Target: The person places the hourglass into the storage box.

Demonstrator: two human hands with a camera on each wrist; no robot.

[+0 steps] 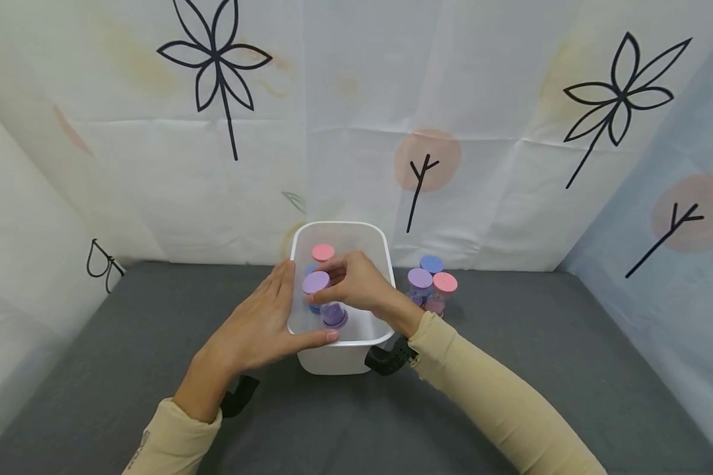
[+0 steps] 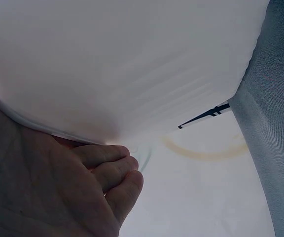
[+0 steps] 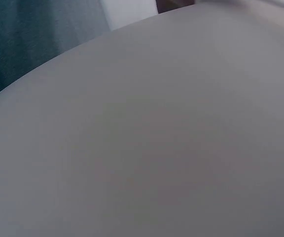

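Observation:
A white plastic bin (image 1: pixel 340 361) stands at the middle of the table with several small lidded jars inside. My right hand (image 1: pixel 356 284) reaches into it, thumb and fingers pinching a purple-lidded jar (image 1: pixel 316 282). Just below that jar, a purple jar (image 1: pixel 334 315) sits near the bin's front, and a pink-lidded jar (image 1: pixel 323 253) is farther back. A blue jar is partly hidden behind my fingers. My left hand (image 1: pixel 252 330) rests along the bin's left rim, its thumb across the front rim. In the left wrist view its fingers (image 2: pixel 115 168) lie against the outer wall.
Right of the bin, a cluster of jars with a blue lid (image 1: pixel 431 264), purple lids and a pink lid (image 1: pixel 445 283) stands on the grey tabletop (image 1: pixel 511 343). A printed white curtain (image 1: pixel 356 79) hangs behind. The bin's wall (image 3: pixel 147 128) fills most of the right wrist view.

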